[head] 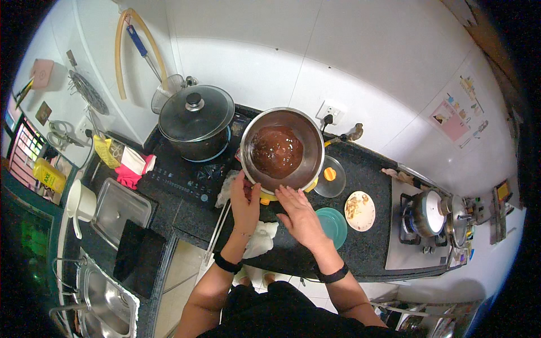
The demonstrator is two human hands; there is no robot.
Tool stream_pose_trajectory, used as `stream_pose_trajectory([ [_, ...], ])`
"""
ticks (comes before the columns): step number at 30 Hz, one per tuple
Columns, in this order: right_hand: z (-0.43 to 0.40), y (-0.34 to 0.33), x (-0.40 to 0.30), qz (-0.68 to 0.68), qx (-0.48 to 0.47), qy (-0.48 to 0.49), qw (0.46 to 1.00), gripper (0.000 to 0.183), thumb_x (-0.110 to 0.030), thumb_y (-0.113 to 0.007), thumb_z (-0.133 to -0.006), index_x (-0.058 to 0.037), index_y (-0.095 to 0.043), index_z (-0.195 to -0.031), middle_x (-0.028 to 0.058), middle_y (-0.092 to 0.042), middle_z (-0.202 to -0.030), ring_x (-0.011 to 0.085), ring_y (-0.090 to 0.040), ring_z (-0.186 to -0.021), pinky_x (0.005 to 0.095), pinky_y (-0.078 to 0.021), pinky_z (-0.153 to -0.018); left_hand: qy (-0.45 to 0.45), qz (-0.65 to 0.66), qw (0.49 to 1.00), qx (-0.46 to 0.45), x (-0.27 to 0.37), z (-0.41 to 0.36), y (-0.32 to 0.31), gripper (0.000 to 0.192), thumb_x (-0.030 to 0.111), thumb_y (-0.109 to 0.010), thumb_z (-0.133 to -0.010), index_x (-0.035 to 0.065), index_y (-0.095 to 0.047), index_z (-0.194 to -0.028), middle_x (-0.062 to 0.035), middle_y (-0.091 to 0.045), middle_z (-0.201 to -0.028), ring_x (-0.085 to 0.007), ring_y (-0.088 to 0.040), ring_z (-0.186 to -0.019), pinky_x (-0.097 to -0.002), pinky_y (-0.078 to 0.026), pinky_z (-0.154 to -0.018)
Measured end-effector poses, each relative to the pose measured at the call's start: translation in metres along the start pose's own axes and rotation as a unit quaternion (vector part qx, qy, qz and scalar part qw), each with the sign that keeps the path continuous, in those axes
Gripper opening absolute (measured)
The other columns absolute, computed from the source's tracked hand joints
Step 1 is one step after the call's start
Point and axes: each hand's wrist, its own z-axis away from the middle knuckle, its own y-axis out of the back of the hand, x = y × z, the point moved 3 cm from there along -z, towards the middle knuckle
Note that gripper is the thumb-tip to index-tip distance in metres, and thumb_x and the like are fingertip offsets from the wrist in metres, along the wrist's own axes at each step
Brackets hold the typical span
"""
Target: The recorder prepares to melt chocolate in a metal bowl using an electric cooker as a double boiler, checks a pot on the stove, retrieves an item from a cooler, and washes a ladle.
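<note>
A steel bowl (312, 145) holds a glossy brown mixture (277, 152) and rests on a yellow-handled pot on the dark countertop. My left hand (246, 203) is at the bowl's near left rim, its thumb and fingers apart; whether it grips the rim is unclear. My right hand (301, 215) lies palm down at the near rim with its fingers extended. Below the bowl, between my forearms, is a crumpled white cloth (263, 241). Chopsticks (217, 230) lie left of my left wrist. A glass lid with an orange knob (330, 174) is to the bowl's right.
A large lidded pot (196, 145) stands at the back left. On the right are a green plate (334, 224), a stained white plate (360, 211) and a small pot (429, 211) on a gas hob (395, 253). A sink (105, 304) is at lower left.
</note>
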Motion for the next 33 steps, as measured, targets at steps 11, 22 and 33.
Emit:
stream_pose_trajectory([
  [11, -0.001, 0.007, 0.016, 0.016, 0.018, -0.003, 1.0, 0.051, -0.009, -0.063, -0.077, -0.0031, -0.046, -0.125, 0.0169, -0.042, -0.133, 0.0301, -0.037, -0.127, 0.0427, -0.0259, -0.108, 0.022, 0.039, 0.999, -0.027, -0.02, -0.02, -0.001, 0.046, 0.004, -0.053, -0.086, 0.0004, -0.04, -0.13, -0.0063, -0.052, -0.08, -0.0125, -0.049, -0.07, -0.0252, -0.042, -0.064],
  [22, 0.004, 0.009, 0.029, 0.048, 0.015, -0.024, 0.998, 0.047, -0.01, -0.061, -0.079, -0.0048, -0.048, -0.124, 0.0146, -0.046, -0.131, 0.0284, -0.038, -0.126, 0.0419, -0.0249, -0.108, 0.022, 0.025, 0.999, -0.04, -0.035, -0.029, 0.0, 0.048, -0.002, -0.05, -0.087, 0.0096, -0.04, -0.133, -0.003, -0.053, -0.085, -0.0075, -0.05, -0.068, -0.0209, -0.045, -0.059],
  [33, 0.004, 0.024, 0.034, 0.016, 0.056, -0.039, 0.998, 0.045, -0.01, -0.061, -0.08, -0.0041, -0.05, -0.123, 0.0154, -0.046, -0.13, 0.0295, -0.039, -0.125, 0.0426, -0.0262, -0.107, 0.022, 0.026, 0.998, -0.054, -0.024, -0.034, 0.003, 0.047, -0.002, -0.051, -0.087, 0.0083, -0.041, -0.132, -0.003, -0.055, -0.084, -0.0084, -0.053, -0.067, -0.022, -0.047, -0.059],
])
